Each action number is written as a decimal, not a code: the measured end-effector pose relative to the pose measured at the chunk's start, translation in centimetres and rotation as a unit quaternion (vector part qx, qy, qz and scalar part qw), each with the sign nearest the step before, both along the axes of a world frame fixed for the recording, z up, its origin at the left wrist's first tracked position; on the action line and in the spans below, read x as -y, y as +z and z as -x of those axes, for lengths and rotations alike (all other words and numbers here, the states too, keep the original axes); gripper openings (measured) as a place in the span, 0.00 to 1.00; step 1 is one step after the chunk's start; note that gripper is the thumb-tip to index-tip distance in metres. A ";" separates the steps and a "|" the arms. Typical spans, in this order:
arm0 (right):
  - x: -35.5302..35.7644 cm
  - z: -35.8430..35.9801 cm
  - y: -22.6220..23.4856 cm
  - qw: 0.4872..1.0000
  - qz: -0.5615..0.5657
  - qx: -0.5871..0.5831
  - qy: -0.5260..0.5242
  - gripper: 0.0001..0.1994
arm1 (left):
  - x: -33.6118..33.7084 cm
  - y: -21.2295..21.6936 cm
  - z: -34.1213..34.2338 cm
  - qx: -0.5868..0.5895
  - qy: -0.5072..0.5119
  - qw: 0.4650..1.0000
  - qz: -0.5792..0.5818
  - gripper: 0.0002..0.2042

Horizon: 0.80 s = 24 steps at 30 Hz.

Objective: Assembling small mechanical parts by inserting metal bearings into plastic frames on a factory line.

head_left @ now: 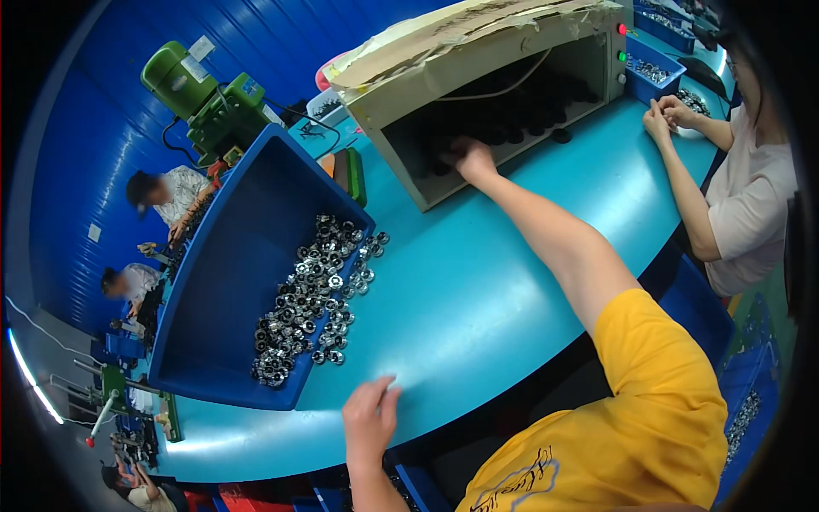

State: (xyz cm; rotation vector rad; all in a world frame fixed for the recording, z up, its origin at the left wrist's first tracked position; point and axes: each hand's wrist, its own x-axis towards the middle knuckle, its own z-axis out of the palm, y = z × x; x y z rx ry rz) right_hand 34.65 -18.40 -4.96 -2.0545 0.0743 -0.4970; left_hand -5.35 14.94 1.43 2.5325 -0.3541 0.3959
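Note:
My right hand (473,160) reaches into the open front of a pale metal box (403,162), at its left end. Its fingers are bent around something lost in the dark there. Black rounded parts (512,128) lie in a heap inside the box, close to that hand. My left hand (371,418) is over the near edge of the blue-green table (426,307), fingers loosely curled and thumb a little apart, with nothing visible in them. Left of it, a tilted blue bin (230,282) lies with shiny metal ring-shaped parts (307,294) spilling over its lip onto the table.
A green motor-driven machine (200,98) stands behind the bin. Ragged cardboard (469,43) covers the box, which has red and green lights at its right end. At right, a co-worker (742,179) handles small parts beside a blue bin (653,77). Other people work at far left.

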 end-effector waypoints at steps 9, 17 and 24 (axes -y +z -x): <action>-7.4 18.4 4.5 0.843 -0.235 -0.214 0.435 0.12 | 7.3 -3.6 -14.1 0.000 -0.010 0.955 0.296 0.14; -10.8 21.5 4.7 0.791 -0.334 -0.246 0.451 0.11 | 4.9 -4.3 -12.3 -0.069 0.001 0.880 0.470 0.11; -11.8 21.2 2.9 0.828 -0.279 -0.245 0.420 0.10 | 3.6 -5.4 -13.0 -0.137 0.007 0.865 0.482 0.09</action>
